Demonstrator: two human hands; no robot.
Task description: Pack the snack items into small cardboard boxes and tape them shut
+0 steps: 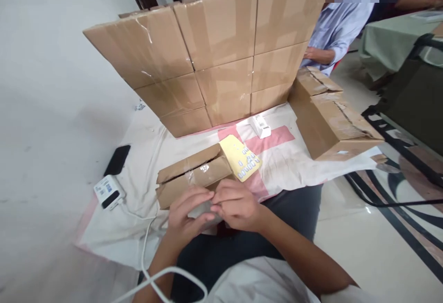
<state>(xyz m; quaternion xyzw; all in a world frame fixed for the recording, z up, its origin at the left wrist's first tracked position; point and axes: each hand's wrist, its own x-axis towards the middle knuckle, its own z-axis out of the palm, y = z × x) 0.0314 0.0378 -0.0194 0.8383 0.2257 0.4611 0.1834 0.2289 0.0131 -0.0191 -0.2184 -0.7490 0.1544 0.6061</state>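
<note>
My left hand (188, 211) is curled, its thumb and forefinger around a small greyish see-through piece (203, 210), perhaps thin plastic. My right hand (238, 207) pinches at the upper edge of this piece, its fingertips meeting those of the left. Both hands are above my lap, and most of the piece is hidden by the fingers. Just beyond them lies a long closed cardboard box (195, 174). Touching that box's right end is a yellow card (238, 153) with several small bluish-white pieces or printed marks on its surface.
A wall of taped cardboard boxes (224, 31) rises at the back. On the cloth (277, 164) are a white plastic holder (260, 126), a black phone-like slab (116, 160) and a white device (109, 191) with a cable (145, 243). Another carton (332, 123) stands right, near a seated person (342, 31).
</note>
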